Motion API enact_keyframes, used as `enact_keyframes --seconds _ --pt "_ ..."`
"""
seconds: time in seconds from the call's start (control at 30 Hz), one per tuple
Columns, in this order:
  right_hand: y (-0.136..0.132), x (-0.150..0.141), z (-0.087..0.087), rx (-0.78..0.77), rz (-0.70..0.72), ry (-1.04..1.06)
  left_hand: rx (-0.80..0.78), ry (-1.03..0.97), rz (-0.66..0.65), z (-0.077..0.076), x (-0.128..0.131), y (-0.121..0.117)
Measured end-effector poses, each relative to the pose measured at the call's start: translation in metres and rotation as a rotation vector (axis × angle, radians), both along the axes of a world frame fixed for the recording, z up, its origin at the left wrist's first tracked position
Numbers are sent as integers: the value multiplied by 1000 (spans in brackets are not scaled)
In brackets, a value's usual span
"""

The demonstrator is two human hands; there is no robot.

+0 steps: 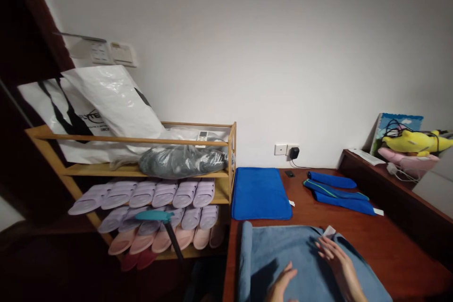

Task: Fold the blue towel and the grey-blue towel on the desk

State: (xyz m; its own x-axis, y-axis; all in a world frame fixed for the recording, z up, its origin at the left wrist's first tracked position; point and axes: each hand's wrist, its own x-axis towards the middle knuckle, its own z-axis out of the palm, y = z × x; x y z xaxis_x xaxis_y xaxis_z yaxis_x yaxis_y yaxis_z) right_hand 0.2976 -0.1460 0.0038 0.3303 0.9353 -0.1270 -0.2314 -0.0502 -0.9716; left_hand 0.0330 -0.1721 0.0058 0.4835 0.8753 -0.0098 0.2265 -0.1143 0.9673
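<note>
A bright-blue rectangular cloth (pixel 262 193) lies folded, far; nearer, a grey-blue plush cloth (pixel 302 257) looks mostly spread, left hand (pixel 282 284) and right hand (pixel 335 258) released.

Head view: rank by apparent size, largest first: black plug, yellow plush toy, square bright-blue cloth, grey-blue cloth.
1. Grey-blue cloth, cut off by the frame
2. Square bright-blue cloth
3. Yellow plush toy
4. Black plug

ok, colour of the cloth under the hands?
Greyish blue, no pattern visible; the cloth shows best in the head view, the only one here.
</note>
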Motion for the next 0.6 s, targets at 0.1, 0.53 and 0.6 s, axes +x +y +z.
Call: enact_keyframes --seconds 0.1,0.53,0.6 --pt "-3 -9 -6 4 119 337 -434 -231 70 -10 12 22" --pt "3 73 -16 2 73 724 -900 -800 475 -13 -113 27" --pt "4 78 -15 22 65 688 -893 -827 477 -9 -128 24"
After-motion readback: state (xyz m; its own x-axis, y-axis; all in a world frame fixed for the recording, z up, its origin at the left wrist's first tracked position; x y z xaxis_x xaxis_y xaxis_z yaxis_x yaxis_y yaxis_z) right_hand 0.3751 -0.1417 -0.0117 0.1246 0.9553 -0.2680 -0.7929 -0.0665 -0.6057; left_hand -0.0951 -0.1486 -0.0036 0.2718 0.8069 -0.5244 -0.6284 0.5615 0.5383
